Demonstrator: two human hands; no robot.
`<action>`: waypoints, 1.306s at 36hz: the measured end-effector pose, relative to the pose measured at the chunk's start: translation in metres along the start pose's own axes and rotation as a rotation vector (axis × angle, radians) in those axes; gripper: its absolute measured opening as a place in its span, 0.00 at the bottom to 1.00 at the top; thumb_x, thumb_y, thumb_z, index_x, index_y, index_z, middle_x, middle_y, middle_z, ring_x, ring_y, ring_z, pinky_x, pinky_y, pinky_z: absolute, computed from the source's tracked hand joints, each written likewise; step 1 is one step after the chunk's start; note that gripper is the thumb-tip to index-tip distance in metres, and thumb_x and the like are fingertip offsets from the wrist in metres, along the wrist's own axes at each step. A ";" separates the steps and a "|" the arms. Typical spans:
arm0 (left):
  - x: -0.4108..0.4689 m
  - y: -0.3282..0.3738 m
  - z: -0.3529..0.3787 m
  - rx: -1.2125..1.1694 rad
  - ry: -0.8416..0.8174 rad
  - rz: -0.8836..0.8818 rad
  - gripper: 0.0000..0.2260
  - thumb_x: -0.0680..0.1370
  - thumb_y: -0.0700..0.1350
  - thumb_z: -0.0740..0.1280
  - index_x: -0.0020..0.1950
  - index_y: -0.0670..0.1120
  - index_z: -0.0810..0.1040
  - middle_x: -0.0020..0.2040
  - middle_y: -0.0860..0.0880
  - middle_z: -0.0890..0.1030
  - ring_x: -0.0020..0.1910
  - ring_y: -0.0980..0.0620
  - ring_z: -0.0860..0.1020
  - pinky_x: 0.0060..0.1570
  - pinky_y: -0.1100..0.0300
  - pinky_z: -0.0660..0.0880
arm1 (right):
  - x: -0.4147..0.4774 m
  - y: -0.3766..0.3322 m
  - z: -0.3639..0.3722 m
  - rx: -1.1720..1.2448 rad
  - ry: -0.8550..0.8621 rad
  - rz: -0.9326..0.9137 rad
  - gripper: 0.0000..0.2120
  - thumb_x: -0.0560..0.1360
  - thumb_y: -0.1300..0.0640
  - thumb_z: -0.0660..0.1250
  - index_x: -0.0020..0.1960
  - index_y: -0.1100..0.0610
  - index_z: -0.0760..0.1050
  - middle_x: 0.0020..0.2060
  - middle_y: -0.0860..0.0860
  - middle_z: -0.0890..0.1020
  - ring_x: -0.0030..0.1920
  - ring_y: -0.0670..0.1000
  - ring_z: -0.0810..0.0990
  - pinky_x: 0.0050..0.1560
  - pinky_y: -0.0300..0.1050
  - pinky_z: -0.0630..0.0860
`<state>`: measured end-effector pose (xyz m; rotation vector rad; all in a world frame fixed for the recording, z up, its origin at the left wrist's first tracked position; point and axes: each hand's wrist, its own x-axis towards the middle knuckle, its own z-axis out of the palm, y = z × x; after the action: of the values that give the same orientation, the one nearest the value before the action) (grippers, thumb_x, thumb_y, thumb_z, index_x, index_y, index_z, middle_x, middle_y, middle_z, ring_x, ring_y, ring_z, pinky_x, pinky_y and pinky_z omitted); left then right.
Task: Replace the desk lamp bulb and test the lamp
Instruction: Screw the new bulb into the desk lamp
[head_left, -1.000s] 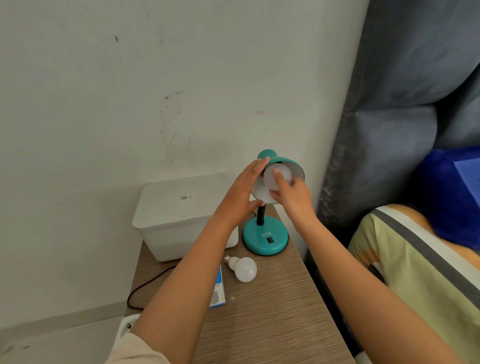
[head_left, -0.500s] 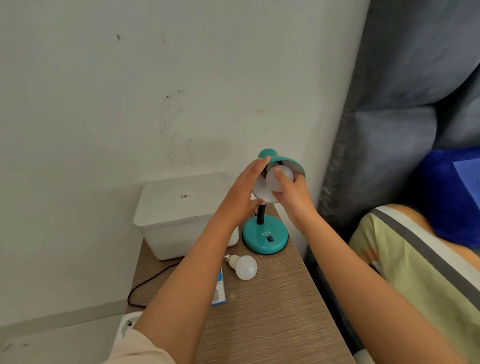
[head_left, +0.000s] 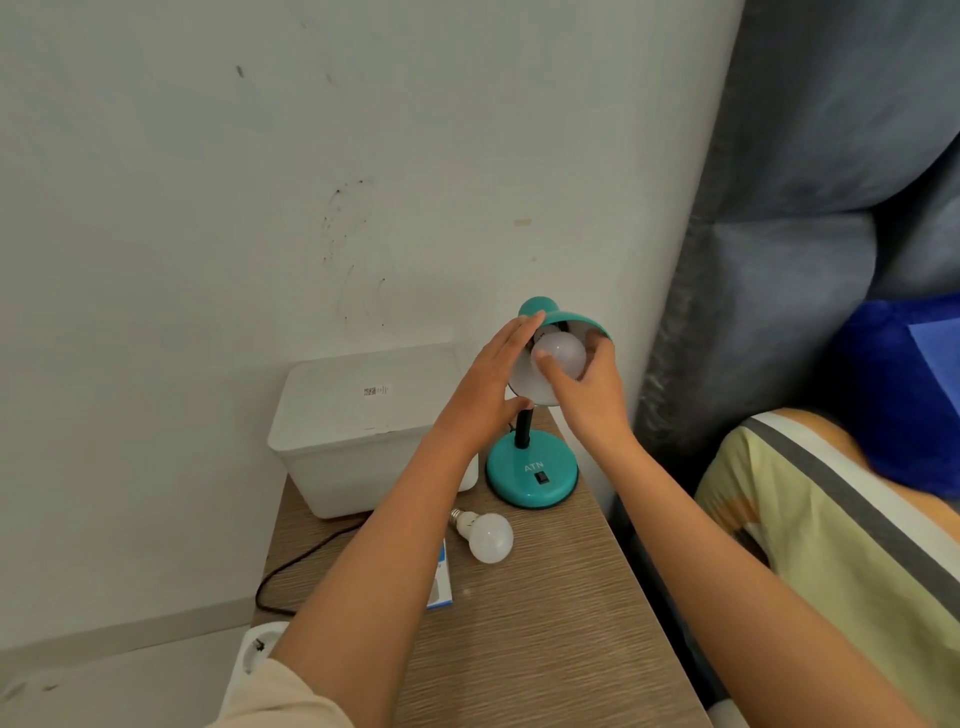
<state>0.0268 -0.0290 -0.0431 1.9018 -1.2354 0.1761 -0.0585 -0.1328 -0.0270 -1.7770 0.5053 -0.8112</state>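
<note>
A teal desk lamp stands at the back of the wooden table, its round base (head_left: 531, 475) bearing a black switch. My left hand (head_left: 485, 395) grips the left rim of the teal shade (head_left: 569, 318), holding it steady. My right hand (head_left: 587, 387) has its thumb and fingers closed around a white bulb (head_left: 560, 353) that sits inside the shade; its screw end is hidden. A second white bulb (head_left: 485, 535) lies loose on the table in front of the base.
A white lidded plastic box (head_left: 363, 431) stands left of the lamp against the wall. A blue-and-white bulb carton (head_left: 440, 582) lies under my left forearm. A black cord (head_left: 296, 566) runs to a white socket (head_left: 257, 644). A grey padded headboard (head_left: 779, 260) and bedding lie right.
My right hand has turned around the bulb in the shade, its fingers shifting to the right side. My left hand stays on the shade.
</note>
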 end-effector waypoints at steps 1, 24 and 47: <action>0.000 0.000 0.000 -0.004 0.003 0.001 0.44 0.69 0.35 0.74 0.75 0.58 0.54 0.76 0.52 0.60 0.73 0.54 0.60 0.69 0.63 0.58 | -0.001 0.000 0.000 -0.039 -0.005 -0.040 0.29 0.72 0.53 0.69 0.69 0.57 0.62 0.60 0.49 0.71 0.59 0.47 0.72 0.59 0.43 0.72; -0.001 -0.001 0.000 -0.013 0.007 0.009 0.44 0.69 0.34 0.74 0.75 0.58 0.53 0.76 0.51 0.60 0.73 0.54 0.60 0.70 0.64 0.57 | 0.001 0.004 0.005 -0.058 0.059 -0.080 0.28 0.72 0.50 0.69 0.68 0.57 0.63 0.60 0.50 0.73 0.59 0.48 0.73 0.59 0.43 0.72; 0.000 -0.004 0.003 0.013 0.025 0.024 0.45 0.69 0.34 0.74 0.74 0.60 0.52 0.75 0.50 0.60 0.73 0.52 0.61 0.69 0.63 0.59 | 0.004 0.007 0.001 0.004 0.011 0.049 0.28 0.73 0.44 0.66 0.66 0.59 0.67 0.57 0.51 0.76 0.55 0.50 0.78 0.54 0.44 0.77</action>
<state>0.0290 -0.0301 -0.0473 1.8910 -1.2430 0.2202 -0.0547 -0.1372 -0.0326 -1.7502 0.5521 -0.7882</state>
